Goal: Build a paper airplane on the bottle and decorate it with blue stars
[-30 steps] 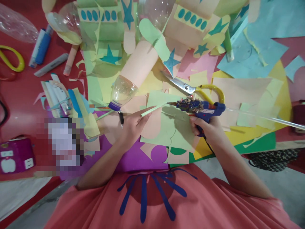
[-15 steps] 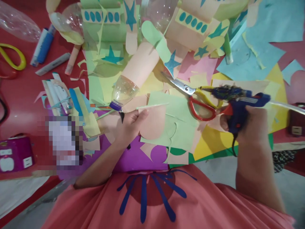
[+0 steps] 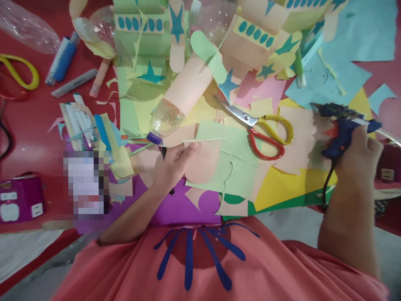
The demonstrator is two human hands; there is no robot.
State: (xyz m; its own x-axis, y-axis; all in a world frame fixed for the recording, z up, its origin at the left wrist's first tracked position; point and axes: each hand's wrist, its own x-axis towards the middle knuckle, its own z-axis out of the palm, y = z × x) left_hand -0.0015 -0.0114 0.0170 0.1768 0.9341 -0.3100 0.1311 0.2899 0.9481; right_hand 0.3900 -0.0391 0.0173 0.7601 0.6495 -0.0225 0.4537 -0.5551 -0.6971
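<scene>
My left hand (image 3: pixel 171 167) pinches a peach paper cut-out (image 3: pixel 202 161) with a rounded lower edge, held over light green paper (image 3: pixel 233 159). Just above that hand lies a clear plastic bottle (image 3: pixel 175 108), wrapped in peach paper, its purple cap pointing toward me. My right hand (image 3: pixel 360 152) grips a blue glue gun (image 3: pixel 343 125) far out to the right, its nozzle pointing left and its black cord hanging down. Scissors (image 3: pixel 260 129) with yellow and red handles lie between the two hands on the paper.
Coloured paper sheets and scraps with teal stars and ovals cover the red table (image 3: pixel 28 121). Markers and glue sticks (image 3: pixel 67 58) lie at the left, with a yellow-handled tool (image 3: pixel 20 73) and a purple power strip (image 3: pixel 19 202). More clear bottles (image 3: pixel 28 27) sit at the back.
My right hand has carried the glue gun away from the paper piece, out to the right edge. My left hand has kept the peach cut-out nearly still.
</scene>
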